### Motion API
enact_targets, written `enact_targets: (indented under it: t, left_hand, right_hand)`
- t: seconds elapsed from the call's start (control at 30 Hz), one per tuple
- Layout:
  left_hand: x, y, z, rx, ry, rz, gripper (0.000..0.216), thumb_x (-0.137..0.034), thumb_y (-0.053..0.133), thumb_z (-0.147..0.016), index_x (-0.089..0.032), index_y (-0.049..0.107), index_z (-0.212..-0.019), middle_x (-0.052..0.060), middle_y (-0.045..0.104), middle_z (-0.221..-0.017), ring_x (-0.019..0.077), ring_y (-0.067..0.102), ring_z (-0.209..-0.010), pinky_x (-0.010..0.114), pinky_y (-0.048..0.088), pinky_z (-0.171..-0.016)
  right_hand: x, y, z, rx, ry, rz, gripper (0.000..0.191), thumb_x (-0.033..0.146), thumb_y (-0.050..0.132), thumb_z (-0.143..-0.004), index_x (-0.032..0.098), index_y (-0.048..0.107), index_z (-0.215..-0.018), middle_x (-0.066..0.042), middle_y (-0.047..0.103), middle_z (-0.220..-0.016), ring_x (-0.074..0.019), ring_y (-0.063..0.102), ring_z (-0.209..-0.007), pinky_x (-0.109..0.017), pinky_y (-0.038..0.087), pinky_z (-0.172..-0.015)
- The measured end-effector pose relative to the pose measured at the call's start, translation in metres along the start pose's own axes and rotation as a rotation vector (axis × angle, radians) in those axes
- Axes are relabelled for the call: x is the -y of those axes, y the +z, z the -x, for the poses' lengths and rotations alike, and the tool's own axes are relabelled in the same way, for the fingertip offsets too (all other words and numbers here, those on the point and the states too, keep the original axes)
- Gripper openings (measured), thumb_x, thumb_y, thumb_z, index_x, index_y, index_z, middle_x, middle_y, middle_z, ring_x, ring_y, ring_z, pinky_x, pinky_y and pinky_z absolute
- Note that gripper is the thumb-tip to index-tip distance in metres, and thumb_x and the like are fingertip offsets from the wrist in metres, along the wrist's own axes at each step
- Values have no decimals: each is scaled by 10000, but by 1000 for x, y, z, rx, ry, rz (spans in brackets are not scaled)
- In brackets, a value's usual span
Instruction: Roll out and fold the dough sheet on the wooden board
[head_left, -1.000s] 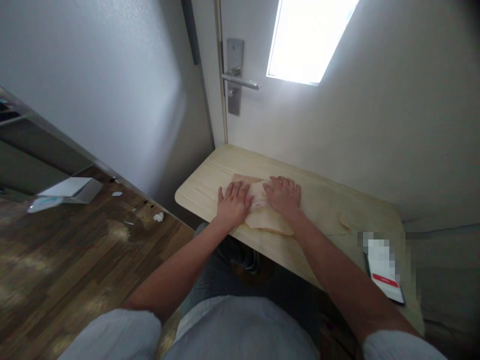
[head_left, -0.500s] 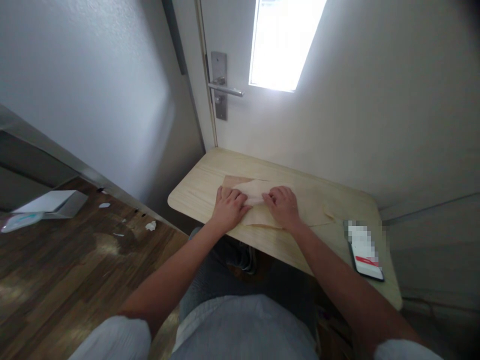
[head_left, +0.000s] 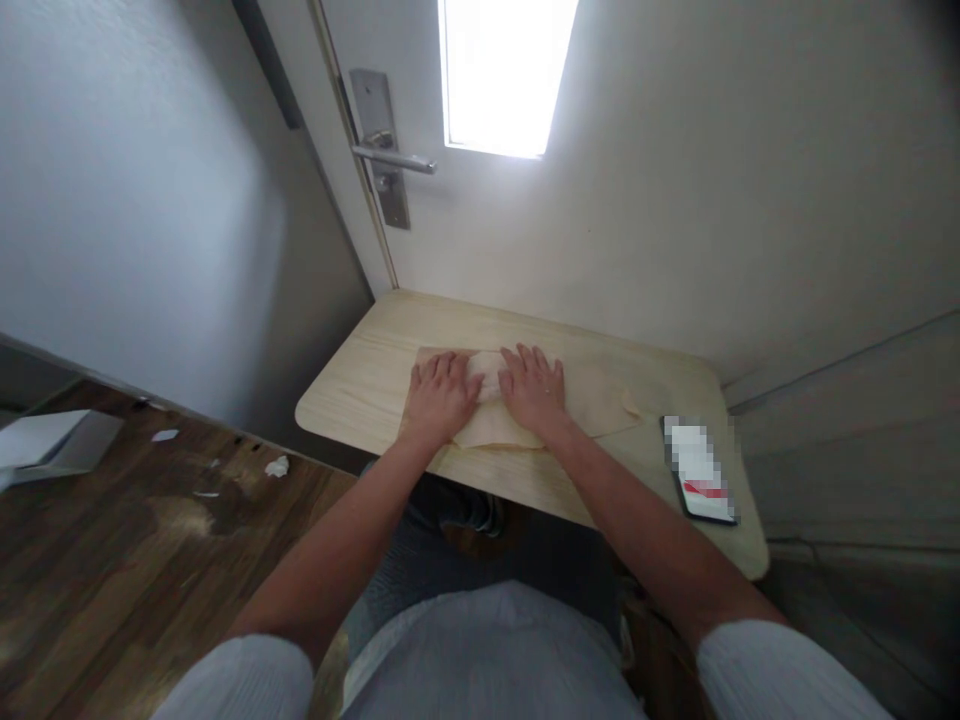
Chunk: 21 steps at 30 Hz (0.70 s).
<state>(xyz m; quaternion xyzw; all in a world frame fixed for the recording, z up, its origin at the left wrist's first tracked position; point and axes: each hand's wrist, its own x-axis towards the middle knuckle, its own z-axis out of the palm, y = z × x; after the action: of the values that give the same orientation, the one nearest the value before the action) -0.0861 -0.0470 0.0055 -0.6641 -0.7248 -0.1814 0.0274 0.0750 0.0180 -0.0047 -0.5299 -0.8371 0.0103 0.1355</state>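
A beige cloth (head_left: 592, 405) lies partly folded on a light wooden table (head_left: 360, 375). My left hand (head_left: 439, 395) rests flat on the cloth's left part, fingers stretched forward. My right hand (head_left: 532, 390) lies flat beside it on the folded middle, fingers spread. Both palms press down on the fabric. The cloth's right end stretches out uncovered towards the phone.
A phone (head_left: 699, 470) lies face up near the table's right edge. A white door with a metal handle (head_left: 391, 158) and a bright window pane stands behind the table. Paper scraps (head_left: 276, 466) and a white box (head_left: 52, 445) lie on the dark wooden floor at left.
Both hands went from curled fingers on the cloth to lying flat on it, a little further forward. The camera view has swung to the right.
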Motion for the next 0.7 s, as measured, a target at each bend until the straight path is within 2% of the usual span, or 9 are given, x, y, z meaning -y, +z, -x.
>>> enact_targets:
  t: [0.33, 0.53, 0.7]
  left_hand:
    - [16, 7, -27, 73, -11, 1, 479, -484, 327, -1034, -247, 507, -1409, 114, 502, -1504, 337, 419, -1375, 580, 292, -1138]
    - [27, 10, -51, 107, 14, 0, 454, -444, 298, -1046, -237, 557, -1356, 107, 565, -1429, 320, 464, -1332, 596, 301, -1127]
    - [34, 14, -70, 125, 2, -21, 449, -403, 272, -1051, -214, 617, -1269, 115, 617, -1345, 315, 519, -1263, 588, 339, -1095]
  right_hand:
    - [3, 2, -29, 42, 17, 1, 506, 407, 332, -1020, 263, 500, -1474, -103, 449, -1561, -362, 335, -1444, -662, 172, -1148]
    - [5, 7, -54, 135, 66, -8, 534, 430, 361, -1002, 266, 469, -1499, -100, 432, -1573, -372, 326, -1442, -655, 186, -1146]
    - [5, 7, -68, 150, 78, -12, 542, 450, 347, -998, 255, 476, -1487, -112, 473, -1538, -364, 390, -1391, -636, 263, -1121]
